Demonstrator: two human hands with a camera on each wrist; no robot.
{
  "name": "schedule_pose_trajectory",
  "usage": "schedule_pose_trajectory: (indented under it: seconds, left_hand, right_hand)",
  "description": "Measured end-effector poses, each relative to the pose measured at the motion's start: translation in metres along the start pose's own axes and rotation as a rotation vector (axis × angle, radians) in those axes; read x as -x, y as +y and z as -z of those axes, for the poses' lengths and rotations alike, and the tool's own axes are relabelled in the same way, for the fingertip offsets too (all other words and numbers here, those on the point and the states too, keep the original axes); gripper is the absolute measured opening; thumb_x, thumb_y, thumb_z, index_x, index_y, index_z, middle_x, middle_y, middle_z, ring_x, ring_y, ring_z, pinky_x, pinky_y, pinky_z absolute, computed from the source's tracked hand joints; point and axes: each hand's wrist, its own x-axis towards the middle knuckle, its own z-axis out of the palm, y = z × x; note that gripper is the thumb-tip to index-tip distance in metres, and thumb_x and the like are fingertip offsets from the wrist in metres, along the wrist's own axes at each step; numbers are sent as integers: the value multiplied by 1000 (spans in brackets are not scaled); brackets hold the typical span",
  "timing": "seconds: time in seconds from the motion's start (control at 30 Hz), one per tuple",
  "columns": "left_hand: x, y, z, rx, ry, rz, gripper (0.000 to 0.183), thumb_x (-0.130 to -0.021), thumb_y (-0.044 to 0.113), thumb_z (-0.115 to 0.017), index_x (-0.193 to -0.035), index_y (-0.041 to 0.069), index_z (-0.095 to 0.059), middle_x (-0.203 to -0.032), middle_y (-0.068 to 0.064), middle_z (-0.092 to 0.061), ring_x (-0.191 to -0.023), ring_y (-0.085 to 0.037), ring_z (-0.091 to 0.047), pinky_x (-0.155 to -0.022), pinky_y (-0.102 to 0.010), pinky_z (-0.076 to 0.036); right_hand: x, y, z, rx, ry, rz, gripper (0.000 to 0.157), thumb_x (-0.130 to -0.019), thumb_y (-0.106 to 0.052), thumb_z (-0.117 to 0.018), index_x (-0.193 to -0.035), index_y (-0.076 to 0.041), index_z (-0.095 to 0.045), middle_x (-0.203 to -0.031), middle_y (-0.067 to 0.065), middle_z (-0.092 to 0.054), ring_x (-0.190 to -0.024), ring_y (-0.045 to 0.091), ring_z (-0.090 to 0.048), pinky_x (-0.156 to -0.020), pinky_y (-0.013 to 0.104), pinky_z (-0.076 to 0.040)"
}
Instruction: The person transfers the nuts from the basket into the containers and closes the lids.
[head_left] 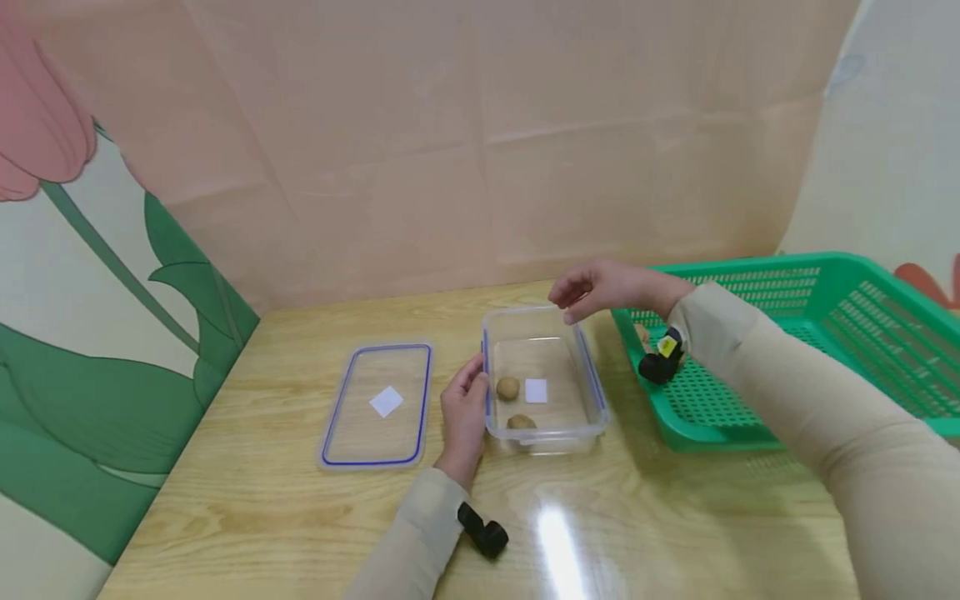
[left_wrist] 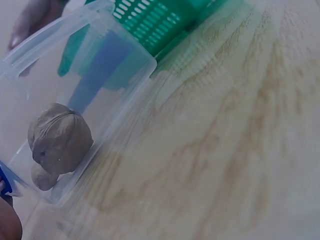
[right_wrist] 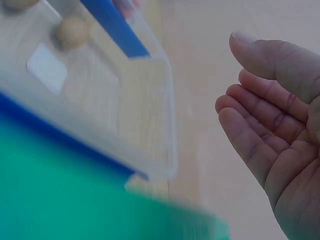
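A clear plastic food container [head_left: 551, 354] with blue side seals sits on the table without its lid. Two walnuts [head_left: 507, 388] lie in its left part, beside a white square label [head_left: 536, 390]. In the left wrist view a walnut [left_wrist: 60, 137] with a ridged seam shows through the wall. My left hand [head_left: 463, 412] rests against the container's left side from outside, its fingers along the wall. Over the back right corner of the container hovers my right hand [head_left: 603, 287]. In the right wrist view its fingers [right_wrist: 260, 107] are loosely bent, with nothing in them.
The container's lid [head_left: 375, 437], with a blue seal ring and a white label, lies flat at left. A large green plastic basket [head_left: 720, 437] stands at right, with brown walnuts partly hidden behind the right wrist. A paper-covered wall [head_left: 450, 167] rises behind the table.
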Motion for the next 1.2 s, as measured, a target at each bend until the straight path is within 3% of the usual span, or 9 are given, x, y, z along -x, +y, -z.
schedule_pose_trajectory:
  seconds: [0.27,0.6,0.83,1.03,1.2]
  left_hand:
    - [0,0,1,5,-6,11,33,-87,8,-53,-119,10,-63,-120,-14,-61,-103,-25,-57,-85,-25,-48]
    - [2,0,1,-10,-3,6,33,-87,8,-53,-119,10,-63,-119,-12,-62,-100,-19,-57,-85,-25,-48]
    - [3,-1,2,-19,-9,7,34,-87,9,-53,-120,10,-62,-120,-11,-62,-100,-16,-56,-88,-27,-47]
    - [4,0,3,-33,0,15,34,-87,9,-53,-120,11,-62,-118,-6,-63,-102,-16,-56,-89,-28,-47]
    - [3,1,3,-7,1,17,33,-87,9,-53,-119,11,-63,-119,-11,-62,-98,-18,-57,-85,-25,-48]
  right_hand:
    - [34,24,21,2,93,-84,46,-81,-20,-71,-121,-1,-56,-118,11,-61,-108,23,-55,-91,37,-46]
    - [61,53,31,24,136,-129,50,-82,-26,-70,-123,-2,-56,-121,13,-59,-105,17,-57,-88,35,-48]
    - [77,74,36,15,93,-126,52,-80,-25,-71,-123,0,-54,-121,19,-58,-99,11,-58,-82,31,-51]
    - [86,92,36,14,37,-154,53,-79,-21,-72,-122,3,-53,-121,20,-57,-102,16,-58,-80,27,-51]
    - [87,106,32,1,18,-165,52,-78,-18,-73,-120,5,-55,-120,22,-57,-104,23,-58,-80,28,-51]
